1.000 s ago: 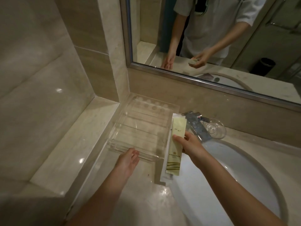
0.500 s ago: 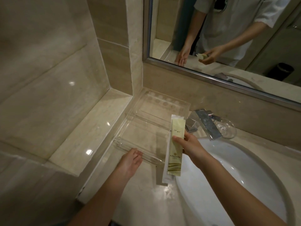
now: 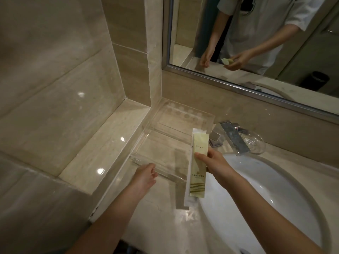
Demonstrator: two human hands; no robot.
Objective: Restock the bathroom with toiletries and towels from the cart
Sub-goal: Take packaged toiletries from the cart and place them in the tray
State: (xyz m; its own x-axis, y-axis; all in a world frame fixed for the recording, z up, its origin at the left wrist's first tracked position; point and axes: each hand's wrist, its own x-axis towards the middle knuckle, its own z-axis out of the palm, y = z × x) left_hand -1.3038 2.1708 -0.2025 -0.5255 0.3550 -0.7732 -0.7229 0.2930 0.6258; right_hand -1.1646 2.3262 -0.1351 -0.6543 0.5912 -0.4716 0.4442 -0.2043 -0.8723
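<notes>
**Toiletry packets held beside a clear vanity tray**

Looks down on a beige marble countertop [image 3: 159,226] in a bathroom corner. Shows the right hand [image 3: 214,162] pinching two long, flat toiletry packets [image 3: 198,178], a pale green one stacked on a white one, with the thumb on top and the fingers beneath. Holds them lengthwise above the strip of counter between the clear acrylic tray [image 3: 165,149] and the white basin [image 3: 275,198], overlapping the tray's right edge, probably to line them up with a compartment before setting them in. Shows the left hand [image 3: 145,176] at the tray's near edge, fingers bent onto the rim, likely to steady the light tray against sliding; cannot tell whether they hook round it. Places the tray in the counter's back left corner, against the wall ledge, with round recesses along its far edge. Includes a chrome tap [image 3: 231,136] and a small glass dish [image 3: 255,145] behind the basin, and a mirror [image 3: 185,30] above.
</notes>
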